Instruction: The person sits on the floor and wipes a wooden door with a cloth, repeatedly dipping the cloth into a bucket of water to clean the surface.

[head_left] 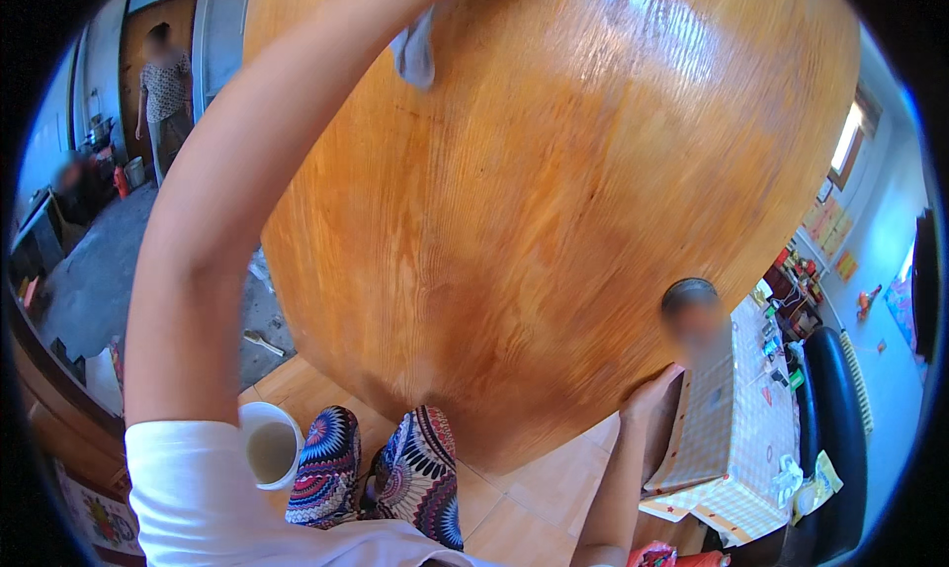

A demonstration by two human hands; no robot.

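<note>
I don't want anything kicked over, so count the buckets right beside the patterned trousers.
1: a white bucket holding cloudy liquid, just left of the patterned trousers. Others may be hidden behind the wooden panel.

Dwelling, by all signs: a lived-in room of a home. To the right, a table (756, 438) under a light checked cloth, small goods crowded toward its far end; beside it, a black padded seat (838, 404), sofa-like. Pale blue wall (885, 241) hung with coloured pictures (828, 223), a window (847, 140) farther along. Floor of tan tiles (514, 508) underfoot; at left, a rougher grey floor (104, 265) in an adjoining space (utility area, perhaps; clutter too small to sort). There a person (166, 87) in a patterned top stands near a wooden door (141, 48).
</note>
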